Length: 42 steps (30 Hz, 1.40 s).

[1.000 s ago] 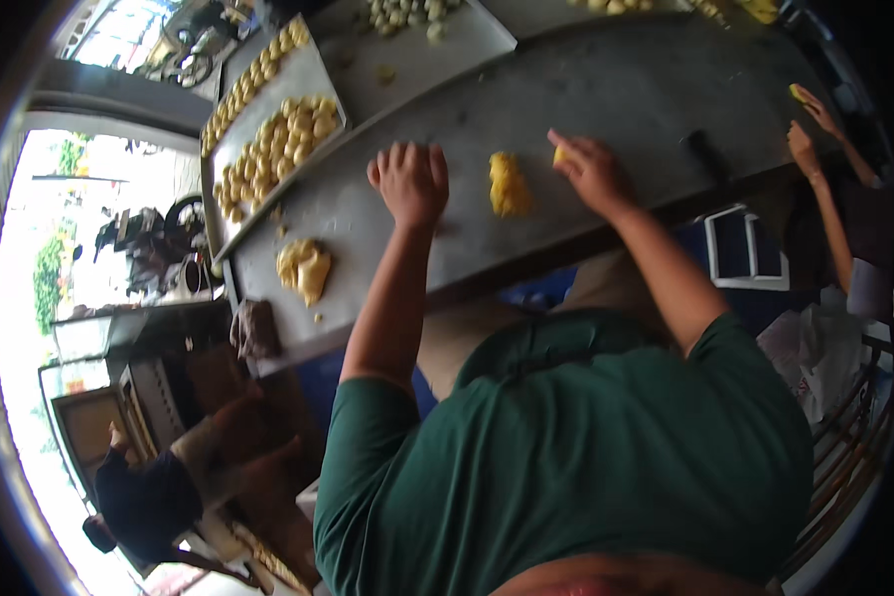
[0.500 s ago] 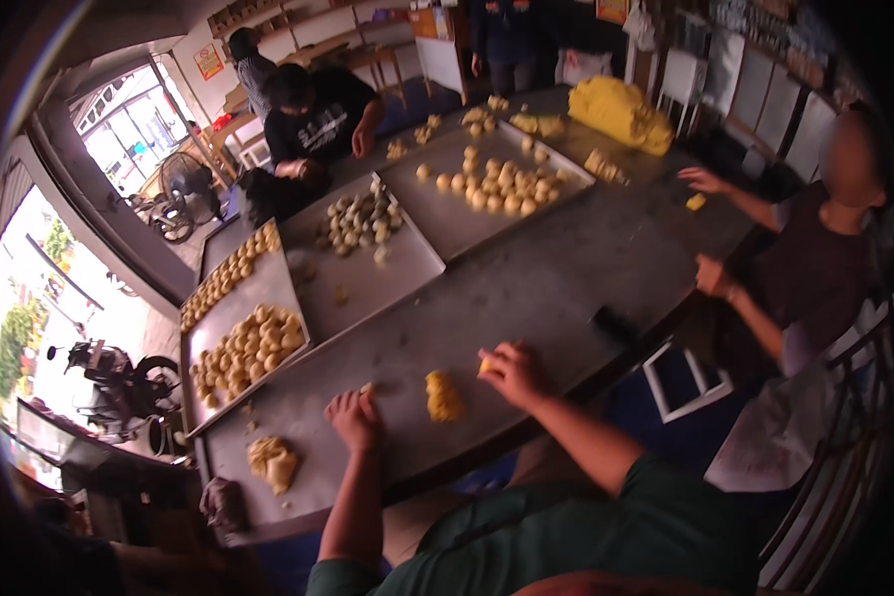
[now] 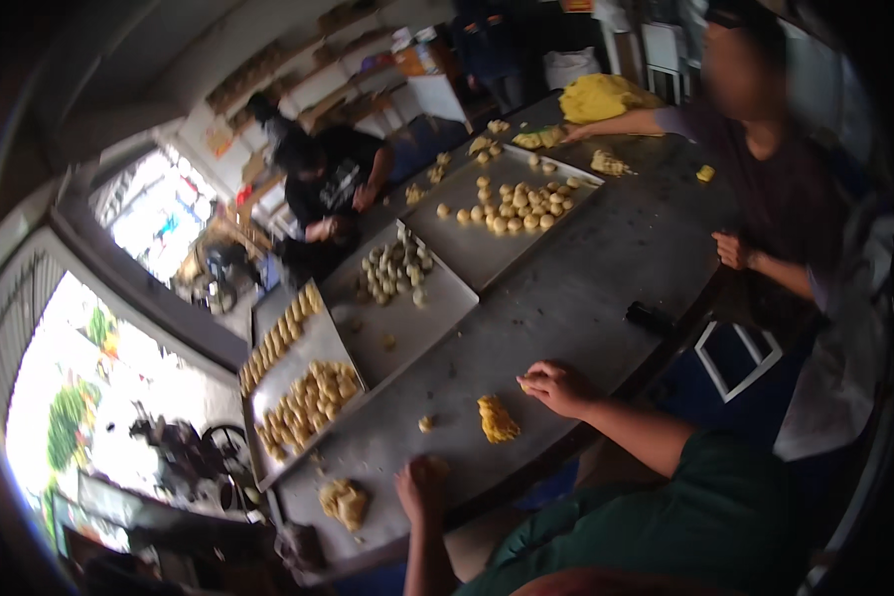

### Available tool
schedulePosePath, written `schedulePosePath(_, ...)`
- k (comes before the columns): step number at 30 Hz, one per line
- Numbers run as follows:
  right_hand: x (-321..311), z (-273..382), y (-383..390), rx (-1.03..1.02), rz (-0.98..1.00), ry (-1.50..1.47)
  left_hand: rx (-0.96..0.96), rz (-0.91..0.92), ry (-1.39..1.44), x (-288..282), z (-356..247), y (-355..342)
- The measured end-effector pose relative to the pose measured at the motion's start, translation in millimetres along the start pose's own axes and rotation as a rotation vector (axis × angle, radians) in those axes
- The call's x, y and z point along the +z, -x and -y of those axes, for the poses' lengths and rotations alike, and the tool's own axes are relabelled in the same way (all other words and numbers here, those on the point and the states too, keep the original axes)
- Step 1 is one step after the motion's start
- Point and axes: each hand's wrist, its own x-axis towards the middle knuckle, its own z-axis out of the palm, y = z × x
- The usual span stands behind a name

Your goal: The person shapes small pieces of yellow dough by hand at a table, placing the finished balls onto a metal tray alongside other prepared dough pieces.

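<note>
My right hand (image 3: 558, 387) is over the steel table (image 3: 526, 323), its fingers bent together around a small yellow lump, mostly hidden at the fingertips. Just left of it lies a crumbly yellow heap of dough or filling (image 3: 498, 419). My left hand (image 3: 422, 489) rests low at the table's near edge. Motion smears its fingers, and a pale patch by them is too unclear to name. Ahead of that hand sits a single small dough ball (image 3: 426, 423). Farther left is a loose lump of pale dough (image 3: 344, 504).
Metal trays (image 3: 437, 333) hold dough balls, rolled pieces (image 3: 283, 338) and greyish-green balls (image 3: 397, 266). A dark object (image 3: 651, 318) lies near the right edge. A co-worker (image 3: 765, 189) reaches toward a yellow cloth-like bundle (image 3: 606, 97); another person (image 3: 333, 184) works across the table.
The view has swung left. My left hand has drawn back toward the near edge, leaving the dough ball apart from it. The co-worker on the right has stretched an arm across the far end.
</note>
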Motion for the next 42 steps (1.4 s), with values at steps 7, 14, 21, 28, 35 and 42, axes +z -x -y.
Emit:
schedulePosePath(7, 10.7, 12.2, 8.0, -0.147, -0.139, -0.019, -0.404, 0.038, 1.232, 18.9, -32.3, 9.0)
schedulePosePath(14, 21.0, 94.4, 17.0, -0.371, -0.086, -0.221, -0.399, 0.596, 1.819, -21.3, -126.9, 11.9)
schedulePosePath(21, -2.1, 136.0, 21.3, -0.441, 0.042, -0.221, 0.210, 0.443, 0.469, -23.9, -103.2, -6.2)
schedulePosePath(28, -5.4, 118.0, 25.8, -0.662, 0.178, 0.166, 0.253, 0.557, 0.417, -38.6, -121.0, 1.6)
schedulePosePath(35, 4.0, 124.6, 32.2, -0.290, 0.218, -0.160, 0.084, 0.591, 0.420, -38.2, -118.6, -4.1)
schedulePosePath(42, 15.0, 114.3, 19.8, 0.026, 0.285, -0.383, 0.052, 0.380, 0.457, -27.1, -111.9, -1.7)
